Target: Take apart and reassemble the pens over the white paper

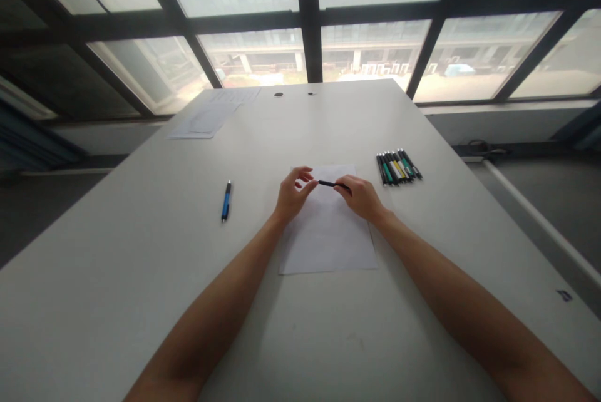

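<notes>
Over a white sheet of paper [328, 245], a slim black pen [327, 183] lies nearly level between my two hands. My right hand [361, 196] is closed around the pen's right end, gripping it between thumb and fingers. At the pen's left end is my left hand [292, 194], its thumb tip touching or very close to it. The left fingers are curved and spread apart from the thumb. Part of the pen is hidden inside my right hand.
To the right lies a row of several pens [398, 167], black with green, yellow and white parts. A blue pen [226, 201] rests on the left of the white table [154, 264]. Papers [201, 120] lie at the far left, before large windows [375, 45].
</notes>
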Tool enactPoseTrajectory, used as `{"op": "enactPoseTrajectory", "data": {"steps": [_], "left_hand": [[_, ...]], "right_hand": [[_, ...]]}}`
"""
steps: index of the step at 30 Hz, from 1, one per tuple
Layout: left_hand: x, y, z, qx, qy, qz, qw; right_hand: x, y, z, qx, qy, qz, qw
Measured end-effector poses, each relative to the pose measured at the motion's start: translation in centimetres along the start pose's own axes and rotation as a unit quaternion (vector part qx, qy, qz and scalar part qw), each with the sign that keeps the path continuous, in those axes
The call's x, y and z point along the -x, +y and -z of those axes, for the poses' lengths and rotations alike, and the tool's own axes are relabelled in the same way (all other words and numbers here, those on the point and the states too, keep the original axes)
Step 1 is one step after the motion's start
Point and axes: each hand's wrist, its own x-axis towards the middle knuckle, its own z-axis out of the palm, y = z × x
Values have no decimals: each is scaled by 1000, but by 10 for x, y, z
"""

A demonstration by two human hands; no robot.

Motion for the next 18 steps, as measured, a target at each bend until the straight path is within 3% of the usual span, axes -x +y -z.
{"op": "enactPoseTrajectory", "data": {"steps": [4,18], "left_hand": [[-1,-2,-1,-36,-15,30,999],[1,4,1,-30,-25,-3,999]], "right_hand": [[0,1,0,-3,-4,6,1000],[0,-1,1,-23,9,-10,1000]]}}
